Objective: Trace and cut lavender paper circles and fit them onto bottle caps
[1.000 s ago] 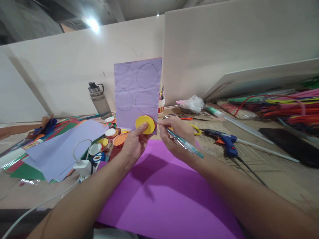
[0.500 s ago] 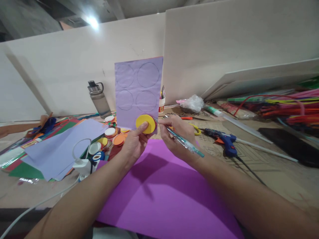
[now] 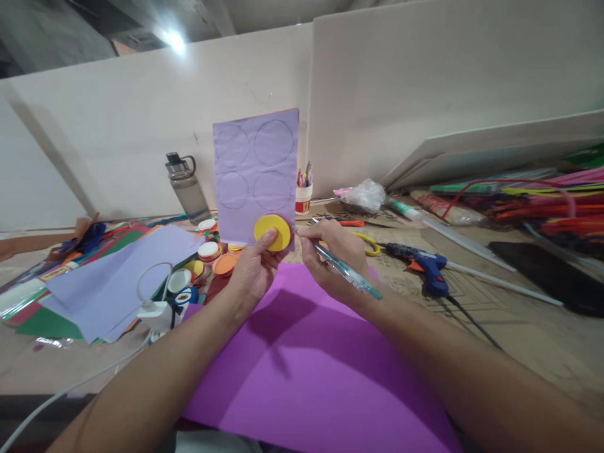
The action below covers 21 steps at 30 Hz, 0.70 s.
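Brown tabletop point(image 3: 28, 371), cluttered. Near middle: big flat purple sheet point(image 3: 283, 402), hanging past near edge. Left: fanned lavender paper sheets point(image 3: 132, 267) over a green sheet point(image 3: 50, 326); right of them, small round pots with white, yellow and orange lids point(image 3: 225, 264). Far left: grey see-through bottle with black cap point(image 3: 189, 194), upright. Far middle: white paper cup of pens point(image 3: 304, 198). Right: brown sheet with drawn lines point(image 3: 481, 305), blue glue gun point(image 3: 435, 274) on it, black flat object point(image 3: 533, 270).
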Each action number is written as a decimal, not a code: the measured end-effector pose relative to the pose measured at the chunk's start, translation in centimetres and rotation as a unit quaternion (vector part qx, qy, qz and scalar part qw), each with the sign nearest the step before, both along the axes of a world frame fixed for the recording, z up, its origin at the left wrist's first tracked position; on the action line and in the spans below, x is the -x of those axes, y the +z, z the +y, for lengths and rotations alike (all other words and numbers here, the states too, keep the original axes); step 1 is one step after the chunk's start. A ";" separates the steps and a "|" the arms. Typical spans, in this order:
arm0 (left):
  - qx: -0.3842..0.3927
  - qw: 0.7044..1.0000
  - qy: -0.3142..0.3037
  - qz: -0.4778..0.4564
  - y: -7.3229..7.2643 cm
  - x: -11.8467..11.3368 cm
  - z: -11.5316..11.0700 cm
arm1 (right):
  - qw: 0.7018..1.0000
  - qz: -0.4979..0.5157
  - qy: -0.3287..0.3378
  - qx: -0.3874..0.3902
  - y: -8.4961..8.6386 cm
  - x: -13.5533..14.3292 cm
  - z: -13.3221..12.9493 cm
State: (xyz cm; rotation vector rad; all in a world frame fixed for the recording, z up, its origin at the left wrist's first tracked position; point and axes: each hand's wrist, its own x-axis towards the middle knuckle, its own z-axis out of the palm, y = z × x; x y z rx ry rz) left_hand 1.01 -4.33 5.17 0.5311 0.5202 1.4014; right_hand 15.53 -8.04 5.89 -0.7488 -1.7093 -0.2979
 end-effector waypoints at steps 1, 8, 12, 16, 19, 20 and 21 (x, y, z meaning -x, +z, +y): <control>-0.001 1.000 -0.001 0.000 0.0 0.0 0.0 | 1.000 -0.001 -0.001 -0.001 0.0 0.0 0.0; -0.011 1.000 0.004 0.015 0.2 0.2 0.3 | 0.999 -0.019 -0.012 -0.023 -0.2 0.0 0.3; 0.011 1.000 0.009 0.016 0.3 0.2 0.3 | 0.999 0.002 -0.002 -0.036 -0.2 0.1 0.3; 0.018 1.000 0.001 0.014 0.0 0.2 0.4 | 0.999 0.005 0.004 -0.044 -0.1 0.1 0.3; 0.007 1.000 -0.005 0.020 -0.1 0.2 0.4 | 0.998 -0.003 0.002 -0.057 -0.1 0.1 0.5; 0.003 1.000 -0.003 0.020 -0.1 0.1 0.3 | 0.998 -0.006 0.000 -0.060 -0.2 0.1 0.6; 0.001 1.000 0.000 0.019 0.0 0.1 0.3 | 0.998 -0.011 -0.002 -0.063 -0.2 0.1 0.7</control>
